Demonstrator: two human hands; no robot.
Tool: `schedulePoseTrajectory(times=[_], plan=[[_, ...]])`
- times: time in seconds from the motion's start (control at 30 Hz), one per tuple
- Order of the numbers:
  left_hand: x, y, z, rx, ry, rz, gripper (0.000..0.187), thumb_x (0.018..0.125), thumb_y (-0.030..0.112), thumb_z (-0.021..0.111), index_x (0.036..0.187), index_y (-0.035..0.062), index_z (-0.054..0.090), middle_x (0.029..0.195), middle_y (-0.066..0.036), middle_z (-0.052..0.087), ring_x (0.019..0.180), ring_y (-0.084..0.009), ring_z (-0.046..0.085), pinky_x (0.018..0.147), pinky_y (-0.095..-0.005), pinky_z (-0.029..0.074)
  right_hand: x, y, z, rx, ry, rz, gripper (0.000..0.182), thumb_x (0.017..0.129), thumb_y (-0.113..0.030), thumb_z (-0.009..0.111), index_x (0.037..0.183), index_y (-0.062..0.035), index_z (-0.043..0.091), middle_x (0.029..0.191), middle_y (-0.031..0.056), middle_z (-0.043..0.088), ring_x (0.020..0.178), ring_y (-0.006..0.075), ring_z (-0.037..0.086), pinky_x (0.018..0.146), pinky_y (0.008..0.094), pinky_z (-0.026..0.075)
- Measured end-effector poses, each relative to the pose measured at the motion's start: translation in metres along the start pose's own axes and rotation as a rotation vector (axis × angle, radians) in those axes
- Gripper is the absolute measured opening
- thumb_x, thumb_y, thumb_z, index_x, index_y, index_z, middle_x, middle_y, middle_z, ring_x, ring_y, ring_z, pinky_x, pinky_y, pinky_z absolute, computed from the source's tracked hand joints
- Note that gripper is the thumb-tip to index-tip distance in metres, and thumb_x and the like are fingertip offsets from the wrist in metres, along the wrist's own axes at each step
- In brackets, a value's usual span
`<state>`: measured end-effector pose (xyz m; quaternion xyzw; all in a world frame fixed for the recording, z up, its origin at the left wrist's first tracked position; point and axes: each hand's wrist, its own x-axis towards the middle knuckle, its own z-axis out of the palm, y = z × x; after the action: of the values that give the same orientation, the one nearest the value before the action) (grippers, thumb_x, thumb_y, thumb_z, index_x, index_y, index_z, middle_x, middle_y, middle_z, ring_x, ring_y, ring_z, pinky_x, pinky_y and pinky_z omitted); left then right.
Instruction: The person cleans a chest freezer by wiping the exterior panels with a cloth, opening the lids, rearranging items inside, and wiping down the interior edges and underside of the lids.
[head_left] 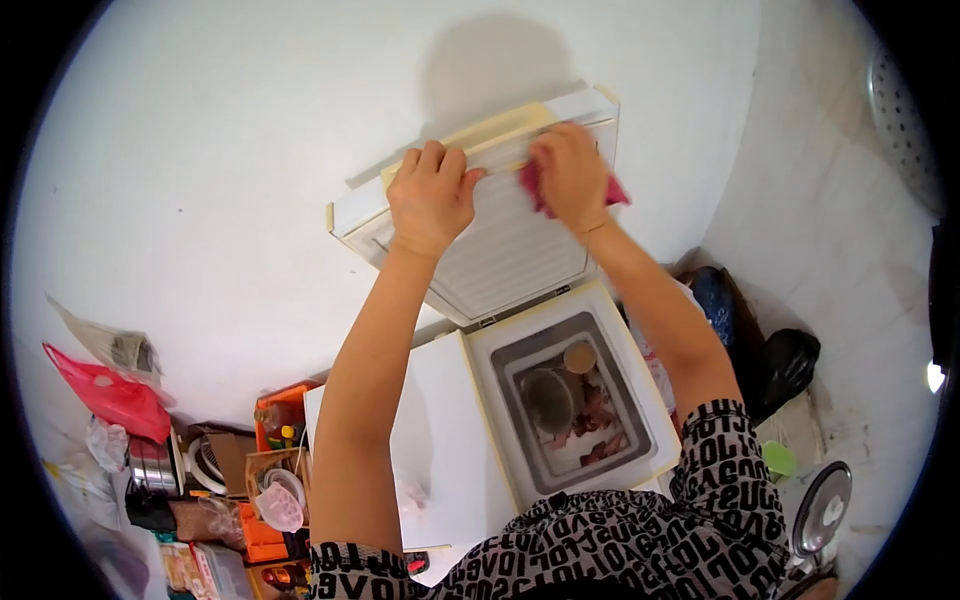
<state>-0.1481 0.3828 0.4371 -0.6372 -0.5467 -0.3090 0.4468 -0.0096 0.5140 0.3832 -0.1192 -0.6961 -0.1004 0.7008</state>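
Note:
The white lid (510, 250) of a chest freezer stands raised against the wall, its inner side facing me. My left hand (432, 200) has its fingers hooked over the lid's top edge, thumb on the inner side. Pressed near the top right of that inner side, my right hand (572, 180) is closed on a dark pink cloth (535, 190); the hand is slightly blurred. Below, the freezer's open compartment (630, 450) holds a round dark container (550, 400), a small tan round item (579, 357) and reddish pieces I cannot identify.
A second white lid (440, 430) lies closed left of the compartment. Orange crates (265, 535), a red plastic bag (110, 390) and a metal pot (153, 465) crowd the lower left. Black bags (790, 375) and a round metal lid (823, 508) are on the right.

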Motion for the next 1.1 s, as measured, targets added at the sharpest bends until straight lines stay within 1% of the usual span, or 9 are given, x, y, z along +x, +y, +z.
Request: schedulePoseTrajectory(times=[0.23,0.4,0.5,0.67,0.77,0.87,0.97,1.03,1.1], plan=[[-0.002,-0.031,-0.024,-0.084,-0.232,0.163,0.033,0.074,0.021,0.076,0.096,0.0070,0.056,0.097,-0.006,0.062,0.087,-0.0262,0.060,0.064,-0.0355,0.051,-0.001,-0.005,0.005,0.137,-0.191,-0.357,0.013,0.073,-0.015,0.063,0.085,-0.0114,0.060,0.088,0.0039,0.059,0.083,0.0234,0.061,0.069,0.0363,0.052],[-0.016,-0.088,-0.073,-0.066,-0.249,0.266,0.043,0.082,0.032,0.070,0.113,0.0065,0.054,0.117,-0.011,0.060,0.101,-0.0333,0.058,0.082,-0.0417,0.050,-0.014,0.042,-0.028,-0.065,-0.248,0.056,0.006,0.079,-0.012,0.065,0.084,-0.0082,0.064,0.093,0.0083,0.063,0.090,0.0306,0.060,0.073,0.0404,0.051],[-0.036,-0.102,-0.072,-0.353,-0.389,-0.333,0.045,0.095,0.044,0.048,0.118,0.0075,0.059,0.115,-0.017,0.062,0.098,-0.0379,0.059,0.087,-0.0450,0.046,-0.015,0.033,-0.018,0.006,0.021,0.133,0.010,0.087,-0.009,0.064,0.093,-0.0028,0.058,0.091,0.0132,0.059,0.086,0.0331,0.057,0.073,0.0417,0.048],[-0.033,-0.101,-0.059,-0.246,-0.508,-0.636,0.050,0.098,0.047,0.039,0.109,0.0057,0.066,0.095,-0.020,0.067,0.090,-0.0399,0.061,0.082,-0.0427,0.047,-0.008,-0.045,0.035,0.069,0.367,0.713,0.011,0.092,-0.012,0.055,0.091,-0.0011,0.054,0.091,0.0142,0.054,0.087,0.0319,0.053,0.079,0.0398,0.044],[-0.030,-0.099,-0.062,-0.242,-0.503,-0.685,0.051,0.098,0.047,0.039,0.106,0.0057,0.067,0.090,-0.020,0.067,0.087,-0.0394,0.061,0.080,-0.0427,0.047,-0.014,-0.124,0.076,0.220,0.269,0.678,0.006,0.088,-0.009,0.057,0.085,-0.0049,0.053,0.082,0.0120,0.054,0.081,0.0317,0.052,0.076,0.0421,0.042],[-0.027,-0.100,-0.067,-0.326,-0.561,-0.745,0.052,0.097,0.049,0.042,0.108,0.0044,0.066,0.089,-0.018,0.067,0.082,-0.0331,0.060,0.077,-0.0393,0.047,-0.019,-0.184,0.095,0.380,-0.381,0.251,0.007,0.076,-0.009,0.065,0.077,-0.0088,0.059,0.083,0.0099,0.058,0.077,0.0298,0.055,0.065,0.0435,0.045],[-0.028,-0.106,-0.068,-0.398,-0.597,-0.770,0.050,0.097,0.047,0.043,0.110,0.0040,0.065,0.089,-0.017,0.066,0.082,-0.0320,0.059,0.077,-0.0384,0.047,-0.029,-0.184,0.110,0.229,0.078,-0.025,0.014,0.069,-0.013,0.068,0.081,-0.0112,0.061,0.085,0.0081,0.058,0.077,0.0270,0.058,0.061,0.0444,0.046],[-0.030,-0.108,-0.069,-0.410,-0.618,-0.763,0.046,0.098,0.043,0.042,0.111,0.0049,0.064,0.092,-0.019,0.066,0.085,-0.0368,0.059,0.079,-0.0410,0.047,-0.030,-0.148,0.084,0.230,-0.276,-0.086,0.020,0.067,-0.015,0.069,0.086,-0.0142,0.061,0.089,0.0069,0.057,0.080,0.0265,0.058,0.066,0.0441,0.047],[-0.029,-0.106,-0.069,-0.361,-0.632,-0.708,0.045,0.098,0.041,0.042,0.113,0.0055,0.064,0.096,-0.018,0.067,0.089,-0.0368,0.060,0.081,-0.0414,0.047,-0.032,-0.095,0.057,0.036,-0.100,-0.018,0.018,0.073,-0.016,0.067,0.090,-0.0161,0.061,0.088,0.0086,0.058,0.082,0.0298,0.058,0.075,0.0442,0.048]])
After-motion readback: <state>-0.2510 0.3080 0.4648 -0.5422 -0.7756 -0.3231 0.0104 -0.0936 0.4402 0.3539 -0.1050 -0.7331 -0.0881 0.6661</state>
